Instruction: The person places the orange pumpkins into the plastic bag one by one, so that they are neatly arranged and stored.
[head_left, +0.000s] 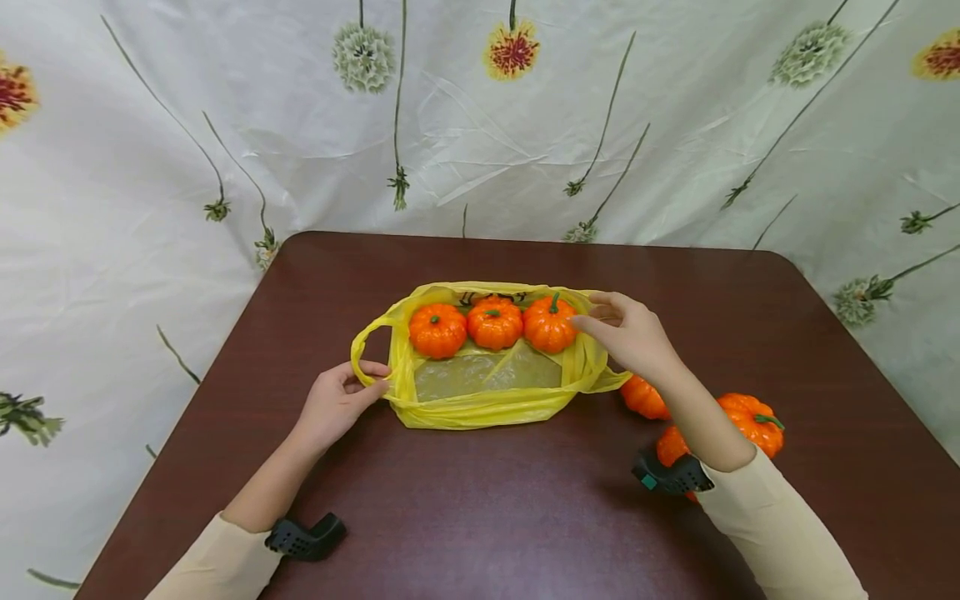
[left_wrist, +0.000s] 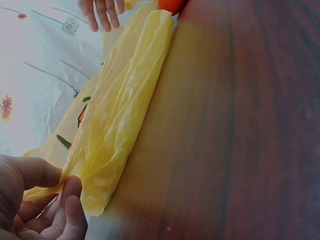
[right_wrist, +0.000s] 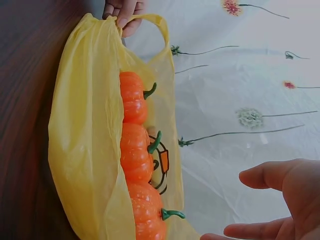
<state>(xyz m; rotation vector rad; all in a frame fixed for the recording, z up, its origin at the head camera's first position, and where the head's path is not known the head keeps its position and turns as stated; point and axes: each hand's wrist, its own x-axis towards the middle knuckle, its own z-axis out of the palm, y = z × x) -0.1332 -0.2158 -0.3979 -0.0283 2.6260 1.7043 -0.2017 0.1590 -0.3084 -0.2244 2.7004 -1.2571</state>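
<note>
**Yellow bag held open on table, three pumpkins inside**

A yellow bag (head_left: pixel 480 406) lies on the dark brown table (head_left: pixel 480 517), mouth spread wide toward the person. Three orange pumpkins with green stems sit in a row along its far side: the left pumpkin (head_left: pixel 437 330), the middle pumpkin (head_left: pixel 494 322) and the right pumpkin (head_left: pixel 550 324). Each touches or stands just beside its neighbour. The near part of the bag floor is bare.

The left hand (head_left: pixel 339 402) is at the bag's left end. Thumb and fingers pinch the left handle (head_left: pixel 367 340); the left wrist view confirms the plastic gathered between thumb and fingertips (left_wrist: pixel 70 192).

The right hand (head_left: pixel 630 333) is at the bag's right end, beside the right pumpkin. Its fingers (right_wrist: pixel 270 175) are spread and loosely extended, holding nothing; the right wrist view shows them apart from the bag. Whether they brush the rim in the head view cannot be told.

Three more pumpkins lie on the table outside the bag, to the right, partly hidden by the right forearm: a near pumpkin (head_left: pixel 643 397), a far-right pumpkin (head_left: pixel 753 422) and a low pumpkin (head_left: pixel 670 447).

Behind the table hangs a pale floral cloth (head_left: pixel 225 108).
</note>
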